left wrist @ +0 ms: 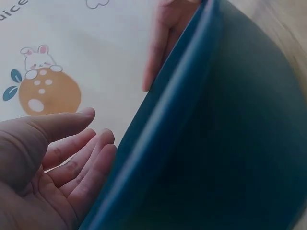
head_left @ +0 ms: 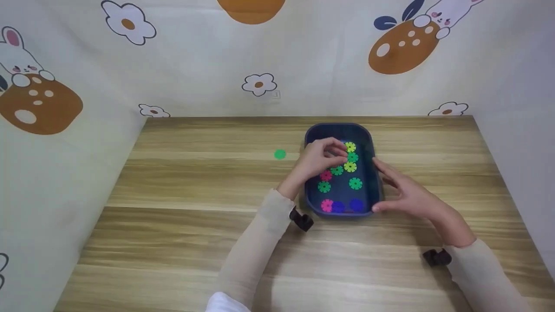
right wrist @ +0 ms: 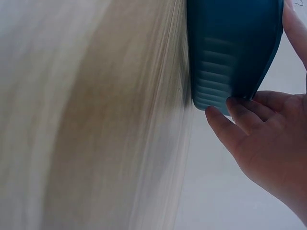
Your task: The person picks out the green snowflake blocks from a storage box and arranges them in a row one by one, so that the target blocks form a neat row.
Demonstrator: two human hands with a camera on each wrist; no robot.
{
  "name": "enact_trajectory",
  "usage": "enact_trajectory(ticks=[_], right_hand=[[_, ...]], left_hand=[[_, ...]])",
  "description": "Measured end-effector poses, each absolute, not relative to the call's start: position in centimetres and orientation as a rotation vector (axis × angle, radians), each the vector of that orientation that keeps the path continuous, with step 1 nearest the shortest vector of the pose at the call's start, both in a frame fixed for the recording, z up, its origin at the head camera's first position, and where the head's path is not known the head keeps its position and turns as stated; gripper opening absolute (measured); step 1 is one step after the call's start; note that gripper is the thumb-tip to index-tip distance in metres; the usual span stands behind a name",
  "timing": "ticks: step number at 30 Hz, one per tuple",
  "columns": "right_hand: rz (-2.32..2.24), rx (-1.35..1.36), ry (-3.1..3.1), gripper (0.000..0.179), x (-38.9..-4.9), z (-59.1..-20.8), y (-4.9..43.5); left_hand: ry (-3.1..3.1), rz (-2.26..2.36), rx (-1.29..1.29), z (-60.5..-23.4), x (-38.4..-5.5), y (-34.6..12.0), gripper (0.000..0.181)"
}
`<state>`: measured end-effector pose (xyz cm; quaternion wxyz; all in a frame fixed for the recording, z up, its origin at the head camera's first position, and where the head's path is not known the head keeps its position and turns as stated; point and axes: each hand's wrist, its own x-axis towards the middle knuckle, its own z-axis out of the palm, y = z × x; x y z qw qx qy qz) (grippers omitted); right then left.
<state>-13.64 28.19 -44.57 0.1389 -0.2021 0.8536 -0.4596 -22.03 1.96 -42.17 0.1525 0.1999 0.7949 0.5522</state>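
Note:
A dark blue plastic tray (head_left: 367, 141) stands on the wooden table, with notched plastic discs inside: yellow (head_left: 350, 147), green (head_left: 355, 183), pink (head_left: 327, 205) and blue (head_left: 357, 205). Over the tray's far half is my left hand (head_left: 323, 158), its fingers loosely bent near the yellow and green discs and hiding part of the tray floor. The left wrist view shows a gap between that thumb and the fingers (left wrist: 91, 177), with nothing held. My right hand (head_left: 409, 195) rests its spread fingertips and thumb against the tray's outer right side, which the right wrist view also shows.
A single green disc (head_left: 280, 154) lies on the table (head_left: 195, 182) left of the tray. Patterned cloth (head_left: 312, 56) hangs behind the table and at its sides. Dark wrist mounts (head_left: 302, 219) are strapped on both forearms.

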Motion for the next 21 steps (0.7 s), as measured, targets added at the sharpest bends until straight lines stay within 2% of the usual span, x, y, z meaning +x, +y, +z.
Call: enact_trajectory(ticks=[21], right_hand=[[-1.307, -0.597, 2.483, 0.106, -13.6, -44.5, 28.2]], left_hand=[[2.316, 1.323, 0.647, -44.1, -21.6, 5.0, 0.03]])
